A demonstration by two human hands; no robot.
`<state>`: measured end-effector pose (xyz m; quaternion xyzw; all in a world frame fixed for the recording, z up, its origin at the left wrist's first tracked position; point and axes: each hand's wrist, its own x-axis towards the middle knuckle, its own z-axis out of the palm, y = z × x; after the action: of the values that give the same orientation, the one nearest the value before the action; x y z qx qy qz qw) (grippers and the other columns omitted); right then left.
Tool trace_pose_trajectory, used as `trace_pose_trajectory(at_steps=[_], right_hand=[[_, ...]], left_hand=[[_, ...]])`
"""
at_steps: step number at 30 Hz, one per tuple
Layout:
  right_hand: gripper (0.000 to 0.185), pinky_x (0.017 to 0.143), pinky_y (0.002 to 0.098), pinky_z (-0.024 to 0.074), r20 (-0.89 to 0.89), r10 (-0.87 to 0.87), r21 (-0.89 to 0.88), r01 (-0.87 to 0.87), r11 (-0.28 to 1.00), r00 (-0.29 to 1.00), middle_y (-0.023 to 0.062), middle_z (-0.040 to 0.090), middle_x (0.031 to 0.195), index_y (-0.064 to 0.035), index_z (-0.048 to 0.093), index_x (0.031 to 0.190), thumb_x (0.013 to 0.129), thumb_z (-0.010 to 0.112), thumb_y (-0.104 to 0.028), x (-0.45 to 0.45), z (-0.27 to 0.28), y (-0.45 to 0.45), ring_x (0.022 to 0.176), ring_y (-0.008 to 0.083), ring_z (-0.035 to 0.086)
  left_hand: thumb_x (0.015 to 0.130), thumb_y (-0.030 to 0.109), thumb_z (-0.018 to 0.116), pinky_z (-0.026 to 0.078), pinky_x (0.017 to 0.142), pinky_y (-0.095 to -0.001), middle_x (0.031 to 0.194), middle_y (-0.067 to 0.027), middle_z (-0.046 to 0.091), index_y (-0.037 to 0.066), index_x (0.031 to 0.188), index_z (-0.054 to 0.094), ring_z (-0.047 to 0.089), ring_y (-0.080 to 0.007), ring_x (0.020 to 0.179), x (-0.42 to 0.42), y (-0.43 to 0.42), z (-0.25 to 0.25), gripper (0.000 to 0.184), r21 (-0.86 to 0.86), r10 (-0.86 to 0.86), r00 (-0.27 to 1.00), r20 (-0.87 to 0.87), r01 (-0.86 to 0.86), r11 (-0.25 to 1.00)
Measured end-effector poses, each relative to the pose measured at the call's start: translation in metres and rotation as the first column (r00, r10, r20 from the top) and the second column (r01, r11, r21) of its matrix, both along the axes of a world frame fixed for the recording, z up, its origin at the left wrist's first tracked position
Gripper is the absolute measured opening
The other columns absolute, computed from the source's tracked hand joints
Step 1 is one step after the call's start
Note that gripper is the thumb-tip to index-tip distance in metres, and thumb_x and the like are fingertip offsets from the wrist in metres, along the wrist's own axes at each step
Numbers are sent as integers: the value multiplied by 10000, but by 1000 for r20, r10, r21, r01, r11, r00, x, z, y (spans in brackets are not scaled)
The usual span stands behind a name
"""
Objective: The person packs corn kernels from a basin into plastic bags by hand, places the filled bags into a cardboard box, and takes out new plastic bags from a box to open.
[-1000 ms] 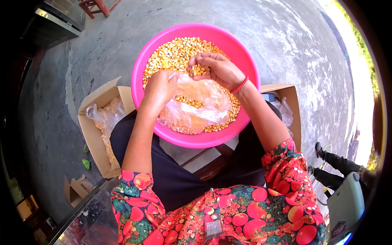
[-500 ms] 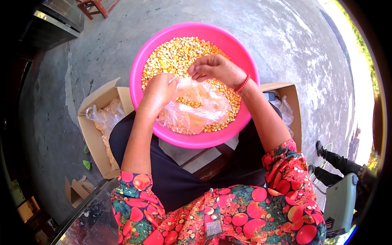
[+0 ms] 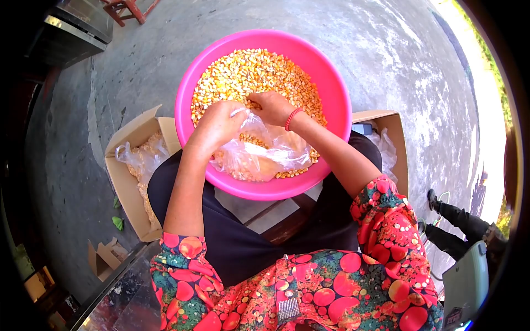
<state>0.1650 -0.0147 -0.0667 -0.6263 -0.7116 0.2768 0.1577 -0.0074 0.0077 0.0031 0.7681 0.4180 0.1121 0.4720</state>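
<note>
A pink basin (image 3: 331, 77) full of yellow corn kernels (image 3: 237, 69) rests on my lap. My left hand (image 3: 220, 124) pinches the edge of a clear plastic bag (image 3: 256, 157) that lies over the kernels on the near side. Beside it, at the bag's upper edge, my right hand (image 3: 270, 107) has its fingers curled down by the kernels. Its fingertips are partly hidden, so what they hold cannot be made out. Some kernels show through and within the bag.
Left of my legs stands a cardboard box (image 3: 124, 187) with kernels and a plastic bag. Another box (image 3: 400, 149) holds bags at the right. A person's legs (image 3: 458, 223) and a pale green object (image 3: 466, 281) are at lower right. A red stool (image 3: 126, 10) stands at upper left.
My right hand first held kernels above the bag, then appeared without them, and has now moved left and down beside my left hand. The left hand has kept hold of the bag.
</note>
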Motion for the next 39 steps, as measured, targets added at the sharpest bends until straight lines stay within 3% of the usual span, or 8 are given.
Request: trace_pose_trajectory(at_steps=[4, 6, 10, 15, 18, 26, 37, 39], right_hand=[[273, 641, 325, 510, -254, -137, -341, 44, 939, 957, 104, 641, 784, -59, 614, 1003, 784, 582, -218, 14, 11, 10, 735, 176, 625], [251, 647, 291, 543, -578, -374, -465, 83, 881, 725, 77, 635, 859, -34, 611, 1007, 820, 568, -195, 22, 11, 16, 757, 151, 614], [222, 681, 274, 565, -762, -524, -535, 86, 840, 380, 106, 598, 975, 25, 572, 1005, 878, 521, -150, 32, 39, 17, 828, 161, 605], [245, 777, 274, 528, -848, -399, -429, -9, 903, 350, 90, 593, 990, 1, 556, 1044, 927, 431, -174, 33, 72, 10, 905, 162, 597], [264, 756, 276, 540, -884, -309, -383, -165, 909, 351, 103, 600, 932, 23, 568, 994, 932, 410, -180, 28, 81, 2, 877, 165, 594], [268, 831, 248, 425, -699, 218, -141, -429, 892, 682, 30, 611, 923, -18, 593, 988, 943, 416, -215, 0, 69, -25, 918, 87, 535], [270, 643, 238, 513, -526, -341, -358, 161, 920, 779, 36, 614, 829, -15, 580, 961, 940, 372, -187, 57, 58, 10, 738, 98, 593], [236, 615, 262, 510, -360, -382, -382, 239, 892, 851, 66, 616, 770, -22, 593, 938, 906, 403, -158, 61, 39, 16, 705, 113, 599]], left_hand=[[803, 188, 528, 447, 600, -400, 653, -209, 586, -19, 832, 620, 601, -289, 604, 0, 0, 3, 228, 27, -23, 999, -25, 24, 999], [826, 184, 542, 451, 584, -313, 664, -119, 603, -27, 874, 622, 578, -149, 628, -2, 3, 2, 231, 30, -25, 992, -122, 29, 999], [831, 197, 534, 448, 585, -335, 664, -148, 605, -30, 864, 619, 593, -198, 623, -4, 5, -4, 245, 117, 4, 990, -143, 13, 993], [847, 198, 505, 437, 594, -381, 679, -204, 592, -39, 838, 603, 597, -301, 631, -4, 5, -3, 257, 264, 95, 986, -137, -56, 963], [832, 207, 498, 441, 675, -468, 749, -257, 580, -26, 787, 607, 575, -404, 755, -2, 6, -1, 261, 205, 123, 982, -144, -92, 974], [832, 209, 497, 441, 636, -445, 706, -245, 576, -20, 774, 609, 578, -392, 697, -3, 9, -5, 262, 168, 95, 990, -104, -76, 983], [808, 189, 522, 445, 595, -393, 656, -216, 578, -26, 790, 617, 590, -292, 608, 0, -2, 5, 236, -99, -214, 965, -150, 201, 975], [837, 210, 535, 412, 520, -314, 564, -83, 542, -22, 732, 593, 503, -130, 537, -1, -4, 0, 261, -79, -283, 953, -110, 275, 958]])
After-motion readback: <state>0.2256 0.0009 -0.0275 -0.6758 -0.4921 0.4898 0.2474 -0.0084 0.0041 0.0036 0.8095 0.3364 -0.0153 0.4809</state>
